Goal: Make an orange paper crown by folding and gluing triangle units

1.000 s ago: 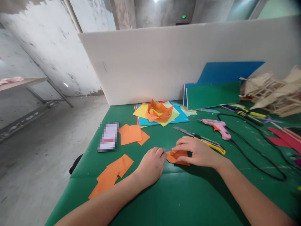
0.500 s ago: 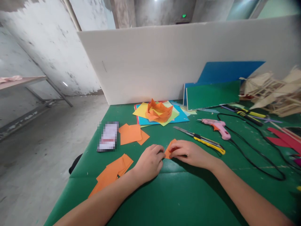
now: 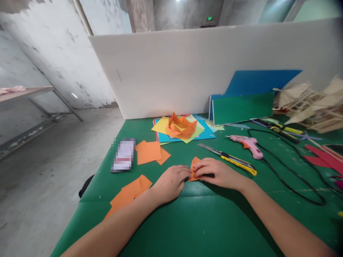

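A small folded piece of orange paper [image 3: 195, 162] lies on the green table between my hands. My left hand [image 3: 171, 182] has its fingers curled together, with the fingertips at the paper's left edge. From the other side, my right hand [image 3: 215, 173] presses the paper down with bent fingers, the thumb tucked close below. Part of the paper is hidden under the right fingers. Orange paper squares [image 3: 149, 152] lie beyond my left hand, and more orange pieces [image 3: 128, 191] spread beside my left forearm, which covers some of them.
An orange folded paper ring [image 3: 182, 132] rests on stacked coloured sheets [image 3: 206, 135] at the back. Right of my hands lie a yellow utility knife [image 3: 238, 163] with its blade out and a pink glue gun [image 3: 249, 144] with a black cord. A phone [image 3: 123, 155] lies left.
My right fingers have spread and flattened over the orange paper. My left fingers have shifted slightly right, and the paper's position has changed a little.
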Demonstrator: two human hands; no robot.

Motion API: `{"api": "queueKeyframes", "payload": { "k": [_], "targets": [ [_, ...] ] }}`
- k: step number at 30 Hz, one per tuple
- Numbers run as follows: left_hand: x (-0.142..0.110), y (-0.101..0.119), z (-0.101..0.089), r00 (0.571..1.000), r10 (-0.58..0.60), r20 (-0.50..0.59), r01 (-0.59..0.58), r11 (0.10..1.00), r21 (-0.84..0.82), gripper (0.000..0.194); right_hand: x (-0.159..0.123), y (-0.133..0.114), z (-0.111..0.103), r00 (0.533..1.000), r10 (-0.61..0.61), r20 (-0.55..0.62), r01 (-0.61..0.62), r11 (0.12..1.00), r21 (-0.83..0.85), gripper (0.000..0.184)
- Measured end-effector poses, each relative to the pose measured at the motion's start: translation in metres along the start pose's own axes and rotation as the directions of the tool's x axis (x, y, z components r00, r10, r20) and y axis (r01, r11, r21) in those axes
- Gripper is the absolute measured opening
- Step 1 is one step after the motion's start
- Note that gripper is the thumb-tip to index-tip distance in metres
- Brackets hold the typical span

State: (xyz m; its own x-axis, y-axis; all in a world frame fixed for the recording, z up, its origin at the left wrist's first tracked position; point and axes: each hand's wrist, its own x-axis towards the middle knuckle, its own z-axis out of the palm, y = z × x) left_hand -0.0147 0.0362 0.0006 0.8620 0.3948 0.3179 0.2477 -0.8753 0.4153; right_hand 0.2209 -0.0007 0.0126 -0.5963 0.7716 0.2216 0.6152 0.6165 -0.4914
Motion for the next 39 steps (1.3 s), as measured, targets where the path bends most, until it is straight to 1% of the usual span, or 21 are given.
{"api": "queueKeyframes", "payload": {
  "k": [2,6,13,16,19,21,24,26,30,36,39],
  "targets": [
    [0.002,0.0,0.0,1.0,0.008,-0.027,-0.008,1.0,-0.004,0.029,0.001,-0.001,0.0,1.0,0.008,-0.002,-0.008,1.0,0.01,0.014],
    [0.005,-0.002,0.003,0.998,-0.003,-0.07,0.0,0.999,-0.046,0.018,0.004,-0.001,0.002,1.0,0.029,-0.001,-0.029,0.999,0.03,0.015],
    [0.011,-0.007,0.009,0.99,-0.09,-0.106,0.077,0.99,-0.117,0.007,0.007,-0.001,0.007,0.989,0.151,0.0,-0.15,0.981,0.123,0.015],
    [0.011,-0.006,0.009,0.986,-0.12,-0.113,0.106,0.987,-0.123,0.009,0.01,-0.003,0.01,0.981,0.189,-0.029,-0.185,0.976,0.118,0.012],
    [0.01,-0.004,0.009,0.973,-0.196,-0.126,0.179,0.975,-0.134,0.014,0.013,-0.004,0.014,0.97,0.235,-0.066,-0.231,0.971,0.066,0.01],
    [0.009,-0.003,0.009,0.966,-0.221,-0.135,0.202,0.969,-0.144,0.013,0.014,-0.005,0.016,0.966,0.246,-0.075,-0.243,0.969,0.045,0.01],
    [0.009,-0.003,0.01,0.977,-0.162,-0.139,0.139,0.977,-0.161,0.007,0.015,-0.005,0.017,0.965,0.25,-0.081,-0.248,0.968,0.038,0.01],
    [0.009,-0.002,0.011,0.98,-0.129,-0.15,0.103,0.98,-0.17,0.01,0.016,-0.005,0.018,0.962,0.256,-0.091,-0.253,0.967,0.04,0.01],
    [0.01,-0.001,0.01,0.978,-0.124,-0.166,0.094,0.98,-0.174,0.012,0.016,-0.004,0.02,0.961,0.254,-0.107,-0.25,0.967,0.047,0.011],
    [0.011,-0.001,0.006,0.985,-0.111,-0.134,0.086,0.98,-0.178,0.014,0.016,-0.002,0.022,0.963,0.244,-0.11,-0.238,0.969,0.07,0.009],
    [0.01,0.0,0.004,0.988,-0.09,-0.129,0.068,0.984,-0.164,0.021,0.017,-0.003,0.022,0.962,0.248,-0.111,-0.24,0.968,0.078,0.009]
  ]
}}
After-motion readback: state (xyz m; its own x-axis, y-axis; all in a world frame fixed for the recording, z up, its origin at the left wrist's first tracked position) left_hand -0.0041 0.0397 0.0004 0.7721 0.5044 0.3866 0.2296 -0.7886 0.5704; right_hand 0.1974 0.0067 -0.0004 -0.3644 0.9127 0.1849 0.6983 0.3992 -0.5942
